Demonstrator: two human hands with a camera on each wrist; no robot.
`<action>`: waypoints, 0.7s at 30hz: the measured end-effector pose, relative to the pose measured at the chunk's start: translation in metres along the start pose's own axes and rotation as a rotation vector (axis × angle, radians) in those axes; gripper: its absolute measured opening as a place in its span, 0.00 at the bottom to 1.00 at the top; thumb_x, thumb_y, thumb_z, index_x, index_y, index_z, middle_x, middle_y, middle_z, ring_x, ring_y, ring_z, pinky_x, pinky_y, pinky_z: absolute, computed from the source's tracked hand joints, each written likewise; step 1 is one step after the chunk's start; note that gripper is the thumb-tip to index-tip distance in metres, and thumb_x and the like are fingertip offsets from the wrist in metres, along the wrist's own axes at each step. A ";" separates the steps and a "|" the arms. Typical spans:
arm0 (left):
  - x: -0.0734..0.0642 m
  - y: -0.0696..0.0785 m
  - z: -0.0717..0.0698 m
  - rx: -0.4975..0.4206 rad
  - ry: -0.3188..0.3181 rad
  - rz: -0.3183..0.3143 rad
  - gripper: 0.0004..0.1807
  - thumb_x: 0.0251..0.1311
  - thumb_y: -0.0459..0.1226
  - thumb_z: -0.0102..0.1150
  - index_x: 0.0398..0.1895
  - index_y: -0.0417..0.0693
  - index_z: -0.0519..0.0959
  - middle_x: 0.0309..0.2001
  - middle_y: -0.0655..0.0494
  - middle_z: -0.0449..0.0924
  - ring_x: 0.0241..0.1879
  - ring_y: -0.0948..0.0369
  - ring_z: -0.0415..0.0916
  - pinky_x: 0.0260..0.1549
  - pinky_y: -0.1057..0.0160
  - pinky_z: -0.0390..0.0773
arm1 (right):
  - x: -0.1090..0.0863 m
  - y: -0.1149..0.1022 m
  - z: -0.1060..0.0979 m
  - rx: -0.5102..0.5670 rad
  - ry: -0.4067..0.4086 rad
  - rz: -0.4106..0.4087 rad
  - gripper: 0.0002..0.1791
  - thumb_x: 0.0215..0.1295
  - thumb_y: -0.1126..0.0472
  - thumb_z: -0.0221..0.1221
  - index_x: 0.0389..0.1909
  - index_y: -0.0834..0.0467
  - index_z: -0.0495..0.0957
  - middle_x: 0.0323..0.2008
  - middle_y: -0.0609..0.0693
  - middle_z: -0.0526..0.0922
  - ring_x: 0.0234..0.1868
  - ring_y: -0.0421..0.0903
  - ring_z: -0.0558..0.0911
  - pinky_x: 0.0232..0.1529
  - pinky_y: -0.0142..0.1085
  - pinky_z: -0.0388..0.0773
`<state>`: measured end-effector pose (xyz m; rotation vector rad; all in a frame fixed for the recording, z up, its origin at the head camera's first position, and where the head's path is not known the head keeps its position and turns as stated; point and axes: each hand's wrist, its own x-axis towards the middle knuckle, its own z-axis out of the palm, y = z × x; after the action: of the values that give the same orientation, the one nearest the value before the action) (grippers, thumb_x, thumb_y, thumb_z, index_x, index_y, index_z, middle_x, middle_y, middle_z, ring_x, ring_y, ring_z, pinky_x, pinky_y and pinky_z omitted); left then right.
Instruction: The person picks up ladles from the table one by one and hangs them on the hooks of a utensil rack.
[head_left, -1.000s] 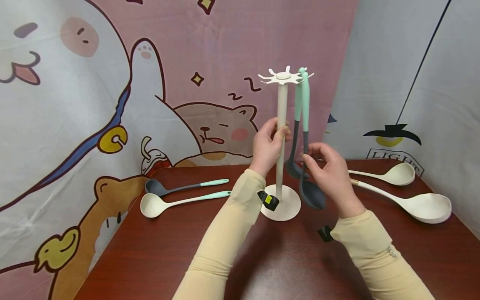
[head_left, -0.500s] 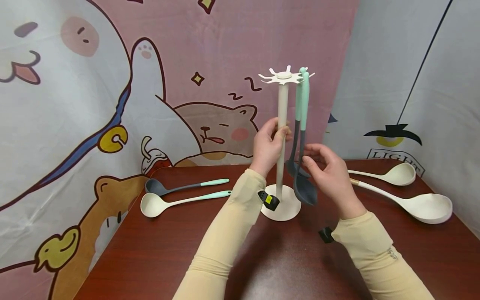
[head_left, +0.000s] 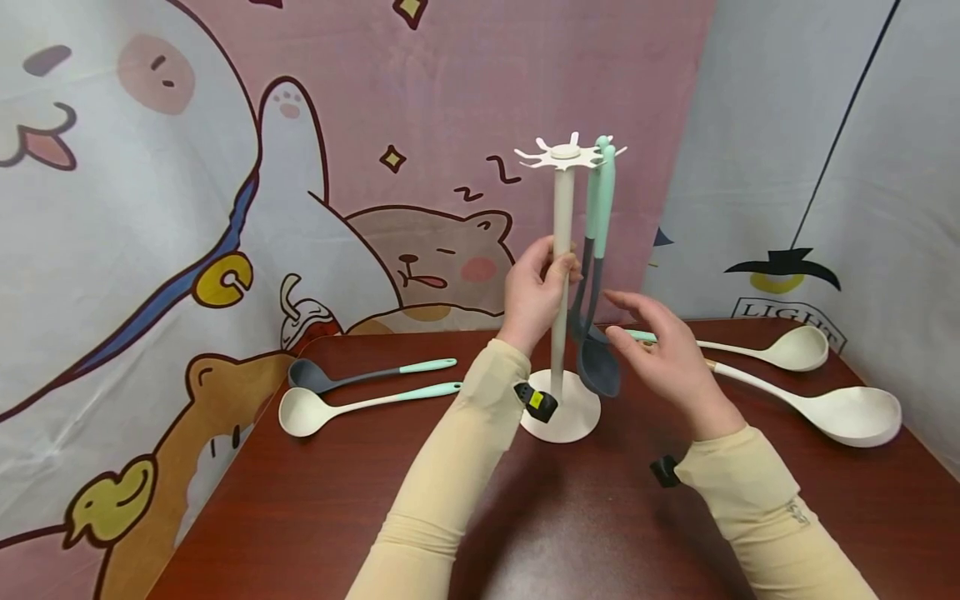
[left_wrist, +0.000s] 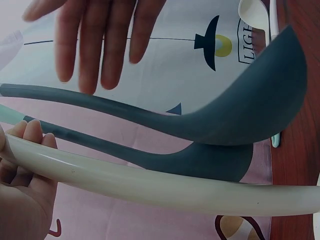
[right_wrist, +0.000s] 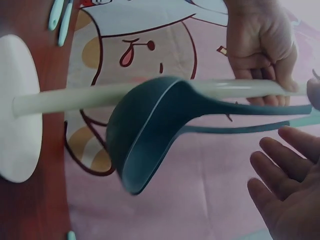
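In the head view, my left hand point(head_left: 531, 292) grips the pole of a cream utensil stand point(head_left: 558, 342), whose top is a ring of hooks. Two dark grey ladles with mint handles hang on the stand's right side. The front ladle point(head_left: 600, 368) swings slightly tilted, its bowl near the pole; the back ladle point(head_left: 591, 208) is partly hidden behind it. Just right of them, my right hand point(head_left: 671, 358) has its fingers extended and holds nothing. In the right wrist view, a gap shows between the right fingers point(right_wrist: 272, 150) and the front ladle's bowl point(right_wrist: 150, 135).
On the left of the table lie a grey ladle point(head_left: 311, 377) and a white ladle point(head_left: 303, 412), both with mint handles. At right lie a white ladle point(head_left: 802, 348) and a larger white ladle point(head_left: 858, 417). A printed cloth point(head_left: 450, 100) hangs behind the table.
My right hand has let go of the front ladle and moved slightly right. That ladle has swung left toward the pole. My left hand still holds the pole.
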<state>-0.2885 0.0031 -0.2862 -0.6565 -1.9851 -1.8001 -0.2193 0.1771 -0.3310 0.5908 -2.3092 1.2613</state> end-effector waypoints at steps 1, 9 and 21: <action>0.000 0.000 0.000 -0.004 0.000 -0.002 0.09 0.70 0.33 0.56 0.49 0.39 0.80 0.34 0.51 0.82 0.33 0.62 0.83 0.38 0.64 0.82 | -0.001 0.002 -0.001 -0.009 -0.007 0.005 0.27 0.71 0.59 0.60 0.69 0.57 0.70 0.66 0.56 0.70 0.67 0.57 0.67 0.55 0.60 0.73; 0.000 0.000 0.000 -0.017 0.005 0.003 0.09 0.70 0.32 0.56 0.49 0.37 0.79 0.34 0.48 0.82 0.33 0.62 0.84 0.41 0.56 0.83 | -0.006 0.023 -0.007 -0.088 -0.058 -0.073 0.34 0.71 0.53 0.58 0.75 0.53 0.61 0.72 0.59 0.62 0.71 0.63 0.59 0.66 0.64 0.56; 0.001 -0.001 0.001 0.005 0.012 0.005 0.08 0.69 0.32 0.57 0.48 0.39 0.80 0.33 0.50 0.82 0.32 0.62 0.84 0.36 0.66 0.82 | -0.016 0.047 -0.016 -0.224 -0.160 -0.101 0.38 0.72 0.46 0.55 0.78 0.52 0.53 0.76 0.60 0.54 0.76 0.61 0.49 0.70 0.64 0.35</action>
<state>-0.2896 0.0040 -0.2861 -0.6471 -1.9778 -1.7919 -0.2296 0.2170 -0.3638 0.7412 -2.4730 0.9226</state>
